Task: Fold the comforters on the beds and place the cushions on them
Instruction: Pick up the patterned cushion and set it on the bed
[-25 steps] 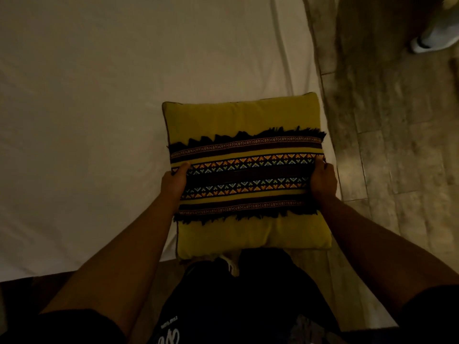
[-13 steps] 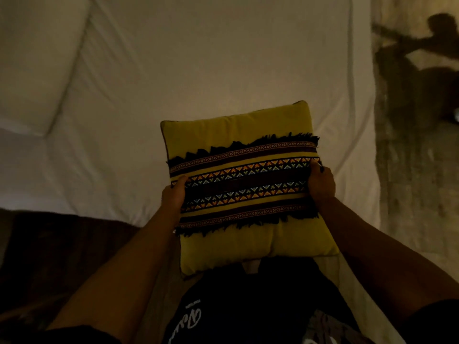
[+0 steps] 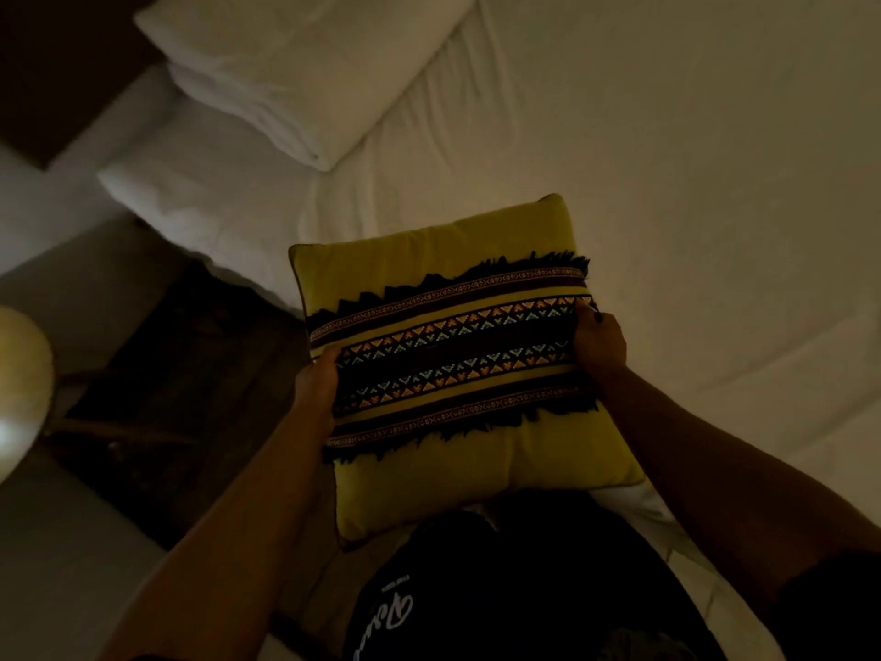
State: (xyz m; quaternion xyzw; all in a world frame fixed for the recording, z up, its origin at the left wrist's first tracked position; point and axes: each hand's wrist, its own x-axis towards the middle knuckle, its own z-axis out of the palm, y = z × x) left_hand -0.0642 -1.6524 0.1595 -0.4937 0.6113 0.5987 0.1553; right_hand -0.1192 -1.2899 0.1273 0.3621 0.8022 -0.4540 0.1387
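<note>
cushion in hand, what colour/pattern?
Square yellow fabric cushion: dark fringed bands with multicoloured triangle trim across the middle; head view.

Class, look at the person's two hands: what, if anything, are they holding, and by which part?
Both hands hold the yellow cushion. The left hand grips its left edge and the right hand its right edge, both at the patterned band.

White-sheeted bed [image 3: 667, 159] with a folded white comforter [image 3: 305, 73] lying on it
</note>
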